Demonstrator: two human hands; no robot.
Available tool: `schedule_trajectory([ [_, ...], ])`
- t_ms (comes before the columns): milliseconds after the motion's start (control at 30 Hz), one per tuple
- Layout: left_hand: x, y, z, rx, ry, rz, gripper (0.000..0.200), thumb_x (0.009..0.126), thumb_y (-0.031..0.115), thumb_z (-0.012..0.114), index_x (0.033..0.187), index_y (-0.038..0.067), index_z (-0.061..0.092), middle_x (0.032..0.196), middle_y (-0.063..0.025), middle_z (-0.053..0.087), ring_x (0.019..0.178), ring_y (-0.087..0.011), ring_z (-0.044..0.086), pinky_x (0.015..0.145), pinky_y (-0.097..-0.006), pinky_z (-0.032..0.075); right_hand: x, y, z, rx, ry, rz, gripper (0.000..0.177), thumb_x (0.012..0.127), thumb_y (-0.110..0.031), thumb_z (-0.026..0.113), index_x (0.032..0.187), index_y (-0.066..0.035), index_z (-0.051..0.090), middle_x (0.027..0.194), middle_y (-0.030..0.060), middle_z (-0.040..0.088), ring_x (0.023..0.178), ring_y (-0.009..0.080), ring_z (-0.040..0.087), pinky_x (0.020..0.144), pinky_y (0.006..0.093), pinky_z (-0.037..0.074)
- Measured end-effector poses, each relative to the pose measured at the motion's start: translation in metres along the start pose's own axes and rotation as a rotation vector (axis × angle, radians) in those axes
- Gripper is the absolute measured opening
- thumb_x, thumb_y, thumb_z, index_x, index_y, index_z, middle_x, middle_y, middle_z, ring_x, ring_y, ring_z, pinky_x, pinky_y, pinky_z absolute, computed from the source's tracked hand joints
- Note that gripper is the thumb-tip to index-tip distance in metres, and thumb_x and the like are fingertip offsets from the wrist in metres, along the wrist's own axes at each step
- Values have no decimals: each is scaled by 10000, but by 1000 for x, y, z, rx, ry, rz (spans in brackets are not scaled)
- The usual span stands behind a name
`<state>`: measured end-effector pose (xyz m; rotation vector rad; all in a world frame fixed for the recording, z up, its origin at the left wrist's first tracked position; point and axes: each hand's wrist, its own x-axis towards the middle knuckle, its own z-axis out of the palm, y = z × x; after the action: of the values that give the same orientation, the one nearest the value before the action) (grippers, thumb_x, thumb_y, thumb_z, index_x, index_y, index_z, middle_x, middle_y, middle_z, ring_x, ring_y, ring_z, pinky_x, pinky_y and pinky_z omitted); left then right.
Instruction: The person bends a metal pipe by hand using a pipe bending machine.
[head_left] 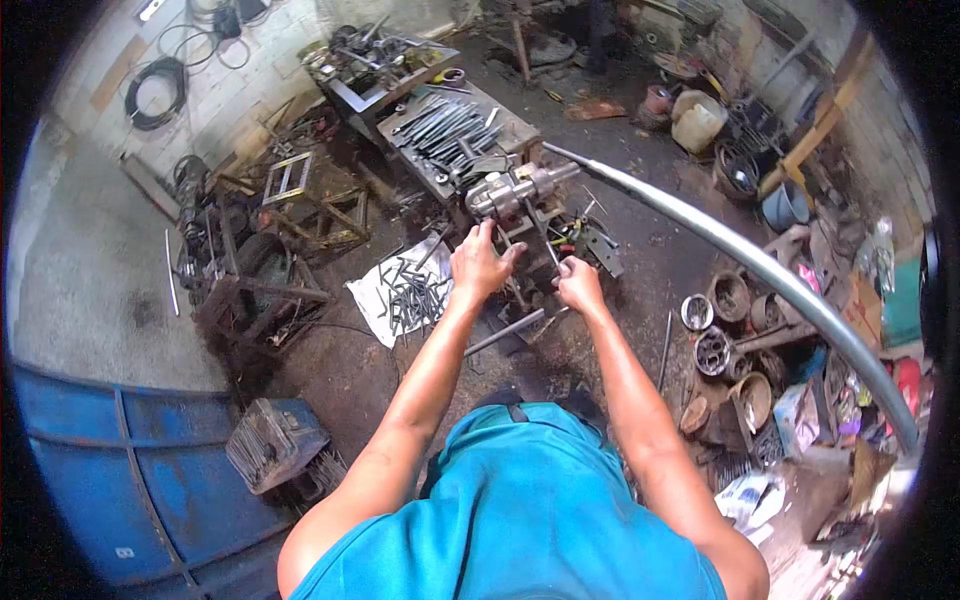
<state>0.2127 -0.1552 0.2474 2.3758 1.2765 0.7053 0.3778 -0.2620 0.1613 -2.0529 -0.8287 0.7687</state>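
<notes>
Near the middle of the head view, a grey bench vise (498,194) is mounted at the near end of a workbench. My left hand (480,264) is just in front of the vise, its fingers and thumb apart, close to a short thin rod; I see nothing held in it. The fingers of my right hand (578,284) are closed around the lower end of a thin metal bar (543,236), which slants up to the vise. Behind the vise lies a heap of dark metal rods (447,130) on the workbench (515,128).
Bent metal pieces (414,298) lie on a white sheet (370,298) on the floor to the left. A long steel pipe (740,238) curves across the right side. Round tins (712,350) and clutter line the right. A blue metal panel (75,440) stands lower left.
</notes>
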Motion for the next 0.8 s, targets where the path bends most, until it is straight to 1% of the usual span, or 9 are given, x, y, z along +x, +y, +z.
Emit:
schedule_trajectory([
  [100,3,-8,2,-25,-81,4,648,742,394,731,1234,55,479,1111,-177,611,987,-380,612,811,-460,491,-6,-4,-4,-27,53,40,201,860,-232,581,924,-49,635,858,217,652,869,408,623,723,484,468],
  [200,3,-14,9,-39,-18,32,630,770,359,713,1251,39,461,1139,-196,604,1014,-392,599,831,-456,487,-16,-9,-16,-118,115,-5,261,877,-299,588,967,-59,641,875,213,657,881,406,622,733,483,471],
  [367,-4,2,1,-142,84,15,522,808,314,671,1209,30,495,1045,-232,636,975,-403,613,819,-458,491,-47,-44,-73,-133,178,-132,294,907,-323,577,1031,-63,637,924,217,660,888,397,637,752,446,492],
  [500,-8,47,-3,-352,105,122,391,816,218,622,1145,26,538,971,-224,650,886,-377,637,789,-441,497,-112,-113,-166,-187,225,-364,219,877,-232,622,996,-52,656,904,209,673,851,360,656,773,425,505],
  [567,-12,97,-22,-406,65,164,402,799,198,620,1148,17,535,978,-209,648,886,-349,643,783,-423,500,-154,-148,-220,-390,434,-668,237,859,-224,635,1016,-48,655,953,186,678,885,343,651,807,422,500],
  [633,-8,138,-22,-538,46,319,488,739,190,635,1178,13,514,1078,-203,616,992,-340,606,859,-425,472,-194,-175,-268,-550,591,-724,291,837,-247,657,1057,-56,647,1009,161,671,940,321,638,847,415,477],
  [700,12,174,-8,-481,109,623,619,653,231,660,1206,14,488,1168,-197,565,1111,-348,533,967,-446,398,-225,-188,-312,-896,672,-628,361,820,-300,675,1092,-65,637,1028,151,665,971,299,628,871,425,448],
  [767,21,211,-1,-528,91,821,721,597,288,670,1234,18,466,1207,-193,533,1184,-359,457,1035,-471,315,-249,-188,-343,-1155,639,-379,415,798,-344,689,1101,-66,634,996,147,670,972,287,630,870,441,432],
  [800,23,227,8,-532,15,855,714,610,253,684,1266,64,477,1136,-173,578,1212,-331,430,1047,-451,290,-260,-187,-355,-1183,595,-285,434,768,-391,705,1045,-61,653,973,160,673,947,306,635,856,469,432],
])
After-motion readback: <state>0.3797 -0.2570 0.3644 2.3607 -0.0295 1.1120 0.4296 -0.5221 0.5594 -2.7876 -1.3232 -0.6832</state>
